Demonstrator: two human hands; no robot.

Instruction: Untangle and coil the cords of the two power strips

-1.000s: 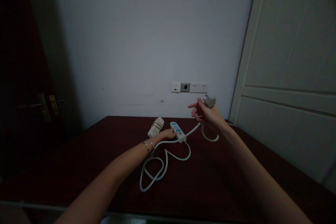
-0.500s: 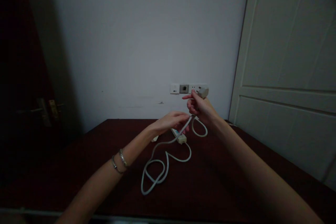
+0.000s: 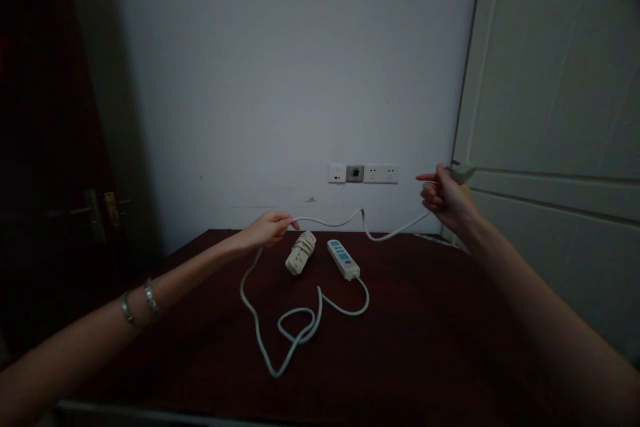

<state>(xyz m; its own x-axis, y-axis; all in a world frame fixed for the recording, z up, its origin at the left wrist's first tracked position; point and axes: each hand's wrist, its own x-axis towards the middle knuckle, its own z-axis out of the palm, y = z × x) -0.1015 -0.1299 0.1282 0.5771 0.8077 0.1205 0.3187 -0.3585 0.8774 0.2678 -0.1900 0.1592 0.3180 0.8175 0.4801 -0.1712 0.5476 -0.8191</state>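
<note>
Stretching a white power cord (image 3: pixel 325 223) above a dark red-brown tabletop (image 3: pixel 425 320), a person pinches it in the left hand (image 3: pixel 267 229), fingers closed around it. The right hand (image 3: pixel 445 197), its index finger extended and other fingers curled, grips the plug (image 3: pixel 463 172) on its thumb side. The cord's slack loops across the tabletop to the near end of a white power strip with blue outlet faces (image 3: pixel 344 260) (any lettering there is too small to read). Beside it, toward the left hand, lies a cream power strip (image 3: pixel 301 253), apparently with its own cord wound around its far end. Behind, a row of wall socket plates (image 3: pixel 381 174) flanks a grey plate (image 3: pixel 355 173); a pale panelled door (image 3: pixel 550 80) rises at right. Two bracelets (image 3: pixel 151 296) circle the left forearm.
</note>
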